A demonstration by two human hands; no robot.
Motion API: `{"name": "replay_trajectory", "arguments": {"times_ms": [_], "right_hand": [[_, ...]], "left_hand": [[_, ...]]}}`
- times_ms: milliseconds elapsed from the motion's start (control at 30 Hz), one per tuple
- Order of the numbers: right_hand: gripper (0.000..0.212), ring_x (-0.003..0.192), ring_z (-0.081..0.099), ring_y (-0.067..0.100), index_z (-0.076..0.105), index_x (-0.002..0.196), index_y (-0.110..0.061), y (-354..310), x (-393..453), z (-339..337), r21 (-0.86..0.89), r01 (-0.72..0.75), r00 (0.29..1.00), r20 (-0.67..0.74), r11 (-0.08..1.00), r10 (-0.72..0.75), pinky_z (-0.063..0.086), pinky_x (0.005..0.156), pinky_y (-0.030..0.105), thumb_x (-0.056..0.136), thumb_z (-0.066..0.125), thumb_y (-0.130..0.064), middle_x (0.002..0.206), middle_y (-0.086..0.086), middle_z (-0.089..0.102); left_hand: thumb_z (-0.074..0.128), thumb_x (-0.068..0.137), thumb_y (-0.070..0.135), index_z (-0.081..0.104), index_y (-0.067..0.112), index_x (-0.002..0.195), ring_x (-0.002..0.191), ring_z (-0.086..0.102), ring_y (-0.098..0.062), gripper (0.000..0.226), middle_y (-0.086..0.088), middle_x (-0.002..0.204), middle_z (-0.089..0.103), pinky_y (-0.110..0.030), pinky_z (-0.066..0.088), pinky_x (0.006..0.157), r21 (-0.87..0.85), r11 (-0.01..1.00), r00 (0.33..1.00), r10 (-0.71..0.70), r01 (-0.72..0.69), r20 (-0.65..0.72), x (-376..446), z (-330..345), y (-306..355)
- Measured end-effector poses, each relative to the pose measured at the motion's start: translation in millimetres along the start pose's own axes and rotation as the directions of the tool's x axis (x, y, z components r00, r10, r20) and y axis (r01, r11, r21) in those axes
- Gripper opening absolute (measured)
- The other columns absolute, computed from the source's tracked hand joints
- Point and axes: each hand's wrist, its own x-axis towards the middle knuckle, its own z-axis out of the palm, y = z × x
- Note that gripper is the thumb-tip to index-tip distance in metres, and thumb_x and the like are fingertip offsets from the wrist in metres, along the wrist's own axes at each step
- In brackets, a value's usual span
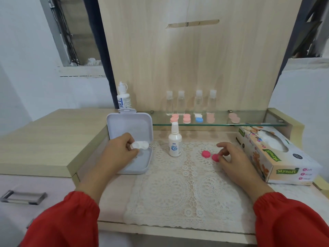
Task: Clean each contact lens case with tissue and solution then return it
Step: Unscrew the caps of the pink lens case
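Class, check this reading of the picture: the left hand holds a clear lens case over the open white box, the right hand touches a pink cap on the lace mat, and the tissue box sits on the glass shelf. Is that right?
One point is wrong. The tissue box is not on the glass shelf; it lies on the desk at the right, below the shelf, as the head view shows. The left hand does hold the clear lens case over the open white box, and the right hand touches a pink cap on the lace mat.

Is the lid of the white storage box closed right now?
No, the white storage box stands open with its lid tilted up behind the left hand, which holds a clear lens case over it.
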Motion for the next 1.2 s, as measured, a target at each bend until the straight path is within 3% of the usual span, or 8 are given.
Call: {"name": "replay_trajectory", "arguments": {"times_ms": [100, 200, 367, 567, 700, 833, 1000, 1200], "right_hand": [[0.033, 0.102, 0.050, 0.009, 0.053, 0.125, -0.025, -0.4, -0.7, -0.4, 0.002, -0.007, 1.000, 0.004, 1.000, 0.007, 0.044, 0.093, 0.036, 0.092, 0.058, -0.017, 0.090, -0.017, 0.061], [0.034, 0.102, 0.050, 0.009, 0.053, 0.125, -0.026, -0.2, -0.3, -0.4, -0.007, -0.012, 1.000, 0.011, 1.000, 0.012, 0.044, 0.091, 0.034, 0.093, 0.058, -0.018, 0.092, -0.017, 0.061], [0.033, 0.103, 0.049, 0.007, 0.052, 0.125, -0.028, 0.7, 0.0, -0.5, 0.001, -0.016, 1.000, 0.015, 1.000, 0.016, 0.042, 0.090, 0.032, 0.093, 0.058, -0.021, 0.092, -0.017, 0.062], [0.033, 0.102, 0.049, 0.007, 0.053, 0.124, -0.028, 2.9, 1.0, 0.6, 0.022, -0.015, 1.000, 0.011, 1.000, 0.014, 0.043, 0.091, 0.032, 0.093, 0.057, -0.020, 0.092, -0.016, 0.062], [0.032, 0.100, 0.052, 0.009, 0.055, 0.120, -0.028, 5.1, 1.4, 1.3, 0.105, -0.028, 0.999, -0.025, 0.994, 0.031, 0.044, 0.091, 0.035, 0.092, 0.058, -0.014, 0.089, -0.015, 0.062], [0.032, 0.096, 0.057, 0.011, 0.056, 0.116, -0.030, 9.2, 4.2, 2.8, 0.193, -0.059, 0.995, -0.069, 0.980, 0.073, 0.042, 0.084, 0.030, 0.091, 0.058, -0.010, 0.090, -0.011, 0.062], [0.031, 0.096, 0.056, 0.010, 0.058, 0.114, -0.030, 12.7, 4.9, 4.2, 0.209, -0.063, 0.994, -0.073, 0.976, 0.079, 0.039, 0.082, 0.028, 0.090, 0.059, -0.011, 0.091, -0.009, 0.062], [0.029, 0.097, 0.055, 0.010, 0.060, 0.107, -0.031, 12.5, 5.8, 3.3, 0.233, -0.039, 0.995, -0.081, 0.972, 0.060, 0.040, 0.081, 0.028, 0.089, 0.057, -0.008, 0.090, -0.010, 0.062]], "left_hand": [[0.064, 0.083, 0.014, 0.055, 0.009, 0.086, 0.071, 0.048, -0.021, 0.012, -0.001, 0.077, 0.056, -0.025, 0.034, 0.055, 0.198, 0.962, 0.982, 0.186, -0.186, 0.019, 1.2, -2.1, -7.0], [0.067, 0.081, 0.007, 0.054, 0.005, 0.083, 0.070, 0.043, -0.022, 0.013, -0.004, 0.075, 0.054, -0.030, 0.028, 0.055, 0.353, 0.850, 0.916, 0.398, -0.390, 0.052, 1.9, 1.1, -16.6], [0.076, 0.069, -0.002, 0.051, 0.008, 0.074, 0.062, 0.048, -0.026, 0.028, -0.004, 0.067, 0.052, -0.031, 0.037, 0.048, 0.401, 0.792, 0.879, 0.469, -0.460, 0.084, 5.7, 9.5, -29.0], [0.072, 0.077, 0.004, 0.053, 0.005, 0.080, 0.068, 0.051, -0.028, 0.019, -0.004, 0.072, 0.054, -0.032, 0.035, 0.054, 0.334, 0.865, 0.920, 0.391, -0.376, 0.023, 7.0, 13.6, -31.6], [0.070, 0.083, 0.021, 0.058, 0.013, 0.084, 0.071, 0.055, -0.011, 0.015, 0.006, 0.075, 0.060, -0.022, 0.042, 0.062, -0.075, 0.983, 0.974, 0.153, -0.167, -0.167, -6.8, 20.2, 7.6], [0.074, 0.080, 0.019, 0.059, 0.025, 0.079, 0.067, 0.051, 0.001, 0.016, 0.009, 0.075, 0.060, -0.010, 0.041, 0.063, -0.362, 0.916, 0.984, 0.179, -0.175, -0.022, -23.2, 46.6, 62.5], [0.074, 0.078, 0.032, 0.064, 0.025, 0.082, 0.078, 0.053, -0.011, 0.012, 0.008, 0.081, 0.058, -0.026, 0.041, 0.069, -0.367, 0.927, 0.980, 0.133, -0.070, 0.149, -28.3, 98.1, 88.5], [0.074, 0.077, 0.038, 0.071, 0.027, 0.096, 0.102, 0.043, -0.014, 0.022, 0.010, 0.091, 0.050, -0.029, 0.039, 0.087, -0.218, 0.974, 0.970, 0.112, -0.064, 0.216, -27.5, 125.9, 79.1]]}}
